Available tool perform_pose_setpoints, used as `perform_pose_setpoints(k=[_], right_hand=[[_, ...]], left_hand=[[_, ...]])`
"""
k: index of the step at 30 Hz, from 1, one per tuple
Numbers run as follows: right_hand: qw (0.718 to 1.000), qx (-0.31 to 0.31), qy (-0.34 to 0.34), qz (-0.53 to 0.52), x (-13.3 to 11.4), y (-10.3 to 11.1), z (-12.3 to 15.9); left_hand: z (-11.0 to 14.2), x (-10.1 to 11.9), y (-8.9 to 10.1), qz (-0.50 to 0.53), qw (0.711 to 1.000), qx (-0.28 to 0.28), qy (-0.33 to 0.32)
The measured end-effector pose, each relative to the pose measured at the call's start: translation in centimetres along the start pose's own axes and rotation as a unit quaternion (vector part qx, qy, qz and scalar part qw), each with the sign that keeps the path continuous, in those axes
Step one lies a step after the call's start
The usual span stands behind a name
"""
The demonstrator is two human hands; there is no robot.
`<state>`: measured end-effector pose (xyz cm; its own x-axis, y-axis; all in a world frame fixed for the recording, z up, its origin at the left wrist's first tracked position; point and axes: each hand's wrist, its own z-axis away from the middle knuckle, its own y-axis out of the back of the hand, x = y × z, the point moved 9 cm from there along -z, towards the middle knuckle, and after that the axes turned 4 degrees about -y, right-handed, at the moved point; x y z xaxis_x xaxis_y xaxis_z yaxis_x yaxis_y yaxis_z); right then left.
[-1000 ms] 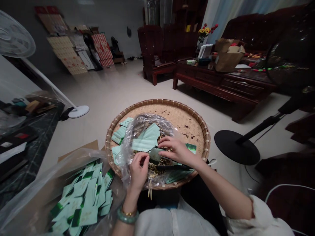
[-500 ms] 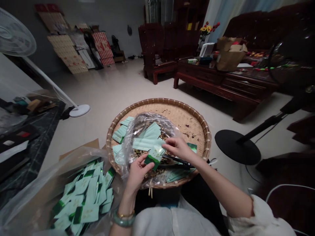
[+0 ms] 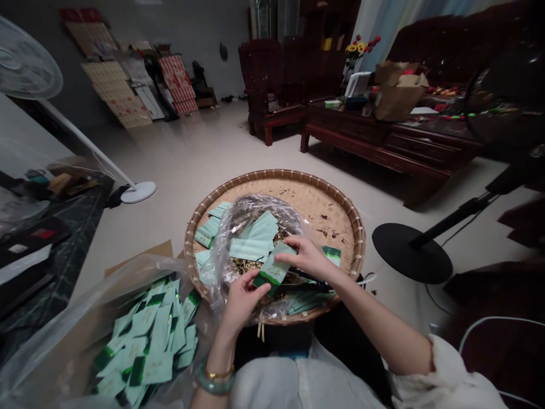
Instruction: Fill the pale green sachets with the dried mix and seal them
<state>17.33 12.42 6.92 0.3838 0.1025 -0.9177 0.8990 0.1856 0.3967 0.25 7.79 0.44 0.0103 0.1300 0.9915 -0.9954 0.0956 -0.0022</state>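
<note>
A pale green sachet with a dark green end (image 3: pixel 275 267) is held between both hands above the tray. My left hand (image 3: pixel 242 298) pinches its lower dark end, thumb in front. At the upper right edge, my right hand (image 3: pixel 307 258) grips it with thumb and fingers. Beneath lies an open clear plastic bag (image 3: pixel 225 244) with dried tea-like bits in it and a fan of flat green sachets (image 3: pixel 251 247) on top. A black, long-handled tool (image 3: pixel 304 287), partly hidden, lies under my right hand. All this rests in a round woven bamboo tray (image 3: pixel 340 199).
At lower left, a plastic-lined carton (image 3: pixel 140 250) holds many green sachets (image 3: pixel 149 341). More sachets (image 3: pixel 207 232) lie along the tray's left side. A white fan's base (image 3: pixel 138 192) and a black fan's base (image 3: pixel 411 253) stand on either side. A wooden table (image 3: pixel 383 142) is beyond.
The sachet has come up from a dark, low position between my fingers and now shows its printed face. My left hand has moved from a closed pinch to gripping its end.
</note>
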Motion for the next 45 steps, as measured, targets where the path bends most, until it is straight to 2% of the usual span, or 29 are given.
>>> perform_pose_setpoints(k=[5, 8, 12, 17, 24, 26, 28, 29, 31, 33, 35, 36, 38, 41, 43, 45], right_hand=[[0.996, -0.073, 0.043, -0.018, -0.4, -2.5, 0.2], [0.994, -0.098, 0.045, -0.019, -0.5, -3.2, 0.4], [0.998, -0.053, 0.015, -0.005, 0.0, -3.0, 0.5], [0.996, -0.023, 0.075, 0.048, -0.8, -3.1, 0.8], [0.998, -0.007, 0.067, -0.005, 0.2, -2.9, 0.9], [0.998, 0.0, 0.059, -0.02, 0.5, -2.9, 1.0], [0.998, -0.004, 0.058, -0.026, 0.6, -3.1, 1.0], [0.998, -0.006, 0.059, -0.027, 0.6, -3.1, 1.0], [0.998, 0.015, 0.054, -0.034, 0.7, -2.6, 1.0], [0.997, 0.064, 0.034, -0.036, 1.1, -1.3, 1.1], [0.996, 0.088, 0.008, -0.002, 1.9, -0.1, 1.6], [0.996, 0.079, 0.001, 0.035, 2.2, 0.1, 1.9], [0.99, 0.019, 0.002, 0.141, 2.9, -0.3, 2.7], [0.958, -0.064, -0.002, 0.281, 4.4, -1.7, 4.4], [0.938, -0.087, -0.018, 0.336, 5.4, -2.5, 5.2], [0.929, -0.086, -0.029, 0.358, 5.9, -3.0, 5.5]], left_hand=[[-0.2, 0.8, -2.2, 0.018, 0.998, -0.06, 0.004], [-0.4, 0.8, -2.5, 0.03, 0.998, -0.053, 0.024], [-0.4, 0.1, -2.4, 0.044, 0.998, -0.017, 0.038], [-0.2, -0.8, -1.8, 0.06, 0.997, 0.012, 0.038], [-0.2, -0.9, -0.6, 0.102, 0.993, 0.063, 0.008], [0.0, -0.8, -1.6, 0.114, 0.993, 0.024, 0.034], [0.6, -1.0, -3.3, 0.107, 0.989, -0.06, 0.083], [0.9, -1.1, -3.8, 0.097, 0.987, -0.082, 0.102], [1.3, -1.4, -4.1, 0.091, 0.984, -0.087, 0.127], [1.3, -1.6, -3.5, 0.102, 0.984, -0.056, 0.134], [1.1, -1.9, -2.7, 0.119, 0.984, -0.016, 0.128], [1.0, -2.0, -2.3, 0.127, 0.984, 0.002, 0.124], [0.8, -2.2, -1.7, 0.14, 0.983, 0.031, 0.115], [0.7, -2.2, -1.3, 0.155, 0.981, 0.054, 0.105], [0.8, -2.0, -1.5, 0.163, 0.98, 0.055, 0.101], [0.9, -1.8, -1.7, 0.166, 0.98, 0.048, 0.099]])
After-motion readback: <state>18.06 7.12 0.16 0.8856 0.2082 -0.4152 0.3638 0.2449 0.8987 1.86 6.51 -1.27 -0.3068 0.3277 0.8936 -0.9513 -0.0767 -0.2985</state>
